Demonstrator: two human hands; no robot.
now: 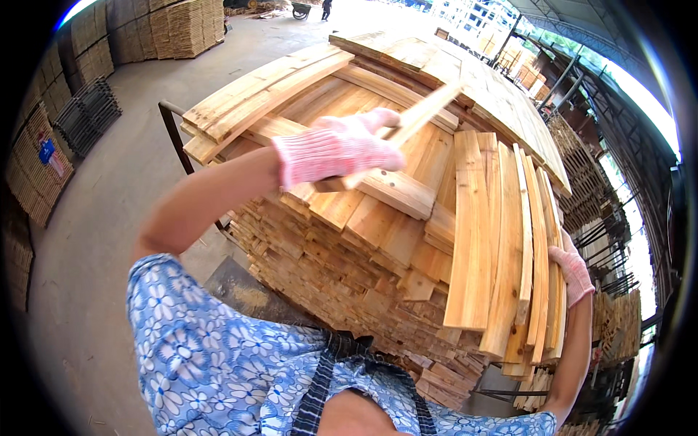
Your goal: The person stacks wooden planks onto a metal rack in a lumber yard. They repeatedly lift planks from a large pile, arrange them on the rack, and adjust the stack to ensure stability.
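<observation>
Blue floral shirt [211, 349] below, two pink-gloved hands on timber above

Sleeve and dark apron straps [318, 392] fill the view from eight round to six o'clock. Far left, at ten, dark racks [87, 116] stand on the concrete floor [120, 261], with a squared wood stack [187, 29] beyond them at eleven. Nearer in, also at ten, a black metal bar [169, 131] rises beside the big lumber pile [342, 254]; paired planks [269, 83] lie on its top toward eleven.

At twelve, just above centre, the left hand [349, 147] has its fingers bent partway round a narrow wooden strip [429, 107], thumb on the far side. Blurred, the strip slants up toward one o'clock. Hand and strip cover part of the boards beneath; a crosspiece [400, 192] shows just past them, its near end toward two.

At three, a row of boards [502, 247] lies side by side, ends overhanging the pile. Against its outer edge, just past three, rests the right hand [574, 270], fingers curved; the boards hide the tips, so how far they close cannot be told. More stacked wood [618, 327] stands at four.
</observation>
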